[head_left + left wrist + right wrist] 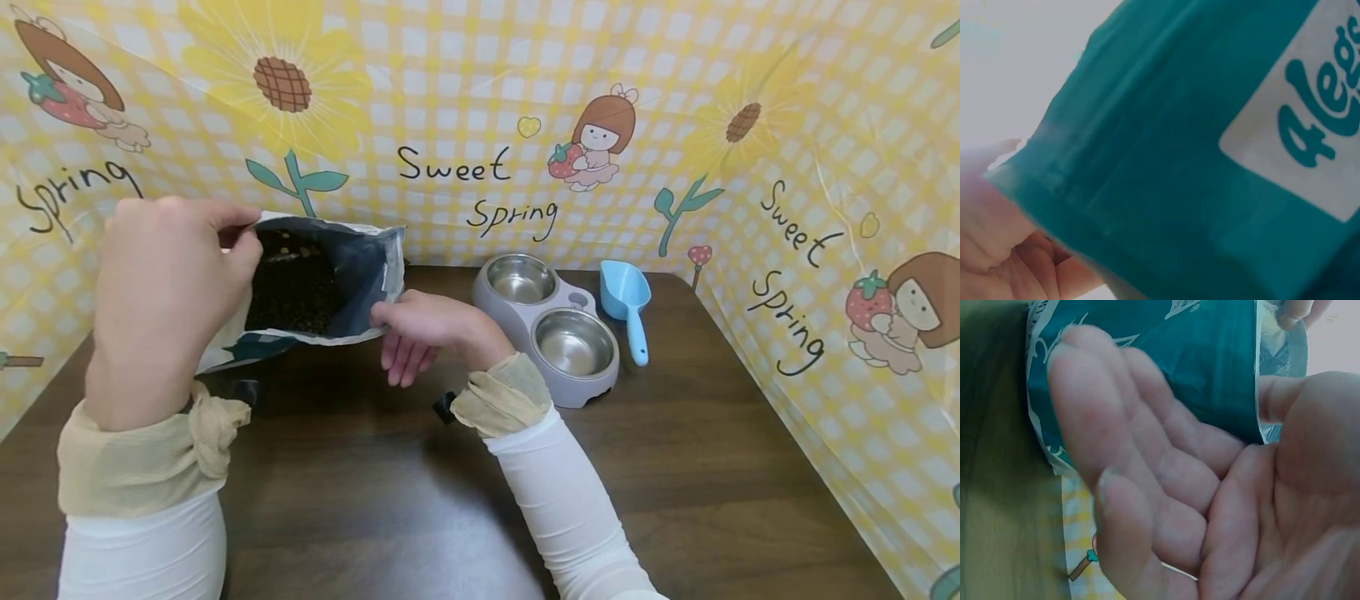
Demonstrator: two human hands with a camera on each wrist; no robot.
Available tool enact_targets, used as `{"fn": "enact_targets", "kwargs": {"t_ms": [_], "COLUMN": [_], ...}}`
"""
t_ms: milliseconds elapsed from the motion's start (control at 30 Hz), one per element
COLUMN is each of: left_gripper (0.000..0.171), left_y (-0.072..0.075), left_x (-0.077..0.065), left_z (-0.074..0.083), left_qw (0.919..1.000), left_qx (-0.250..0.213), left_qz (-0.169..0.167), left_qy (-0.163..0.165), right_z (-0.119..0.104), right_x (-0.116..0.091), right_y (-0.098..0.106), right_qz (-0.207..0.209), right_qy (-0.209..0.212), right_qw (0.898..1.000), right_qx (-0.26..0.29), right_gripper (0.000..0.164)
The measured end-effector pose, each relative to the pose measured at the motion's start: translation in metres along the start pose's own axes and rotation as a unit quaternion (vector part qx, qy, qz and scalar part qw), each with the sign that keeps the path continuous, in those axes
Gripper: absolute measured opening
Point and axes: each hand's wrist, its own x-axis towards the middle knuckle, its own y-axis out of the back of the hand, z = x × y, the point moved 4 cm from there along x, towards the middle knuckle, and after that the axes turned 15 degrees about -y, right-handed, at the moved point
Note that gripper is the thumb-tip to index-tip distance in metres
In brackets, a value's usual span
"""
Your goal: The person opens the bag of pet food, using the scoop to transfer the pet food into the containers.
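A teal and white bag of kibble [348, 279] is held up over the left of the table, its mouth gaping toward me. Small dark pellets of kibble [292, 287] show inside against the silvery lining. My left hand [168, 283] pinches the left end of the rim between thumb and fingers. At the right end, my right hand [427, 329] grips the rim, thumb inside and fingers along the outer face. Lettering reading "4 Legs" marks the bag's teal face [1147, 125] in the left wrist view. The right wrist view shows the right hand's fingers [1166, 444] against the bag.
Right of the bag stands a grey double pet bowl [513, 312] with two steel dishes. A light blue scoop [624, 292] lies beyond it, its handle toward me. Yellow checked cloth [450, 100] walls the back and sides of the brown wooden table [697, 467].
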Motion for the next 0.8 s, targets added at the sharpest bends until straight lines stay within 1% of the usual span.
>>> {"fn": "enact_targets", "kwargs": {"t_ms": [100,167,300,367,433,533,600,667,733,800], "left_gripper": [0.027,0.027,0.026,0.026,0.026,0.026,0.027,0.026,0.026,0.027], "left_y": [0.000,0.000,0.000,-0.001,-0.002,-0.003,-0.003,-0.003,-0.003,-0.003], "left_x": [0.000,0.001,0.000,0.000,0.001,0.002,0.003,0.002,0.002,0.001], "left_z": [-0.002,-0.003,-0.006,-0.007,-0.008,-0.009,-0.009,-0.009,-0.010,-0.011], "left_qw": [0.9996,0.9994,0.9985,0.9980,0.9975,0.9970,0.9970,0.9969,0.9969,0.9964], "left_qx": [-0.017,-0.024,-0.037,-0.045,-0.052,-0.059,-0.059,-0.060,-0.058,-0.055], "left_qz": [-0.007,-0.009,-0.017,-0.018,-0.018,-0.016,-0.016,-0.019,-0.023,-0.031], "left_qy": [0.020,0.026,0.036,0.040,0.044,0.047,0.046,0.048,0.049,0.057], "right_z": [0.000,0.001,0.004,0.008,0.014,0.027,0.040,0.057,0.077,0.099], "right_x": [-0.001,-0.002,-0.015,-0.026,-0.042,-0.070,-0.092,-0.111,-0.128,-0.142], "right_y": [0.002,0.004,0.012,0.020,0.032,0.054,0.071,0.088,0.105,0.121], "right_qz": [0.016,0.021,0.039,0.056,0.082,0.128,0.169,0.212,0.255,0.301], "right_qy": [0.001,0.002,0.009,0.015,0.024,0.040,0.044,0.042,0.026,0.004], "right_qw": [1.000,0.999,0.997,0.995,0.993,0.990,0.984,0.976,0.967,0.953], "right_qx": [-0.020,-0.032,-0.070,-0.081,-0.082,-0.050,-0.025,-0.008,0.007,0.009], "right_gripper": [0.061,0.063,0.065,0.063,0.058,0.050,0.046,0.043,0.042,0.042]}}
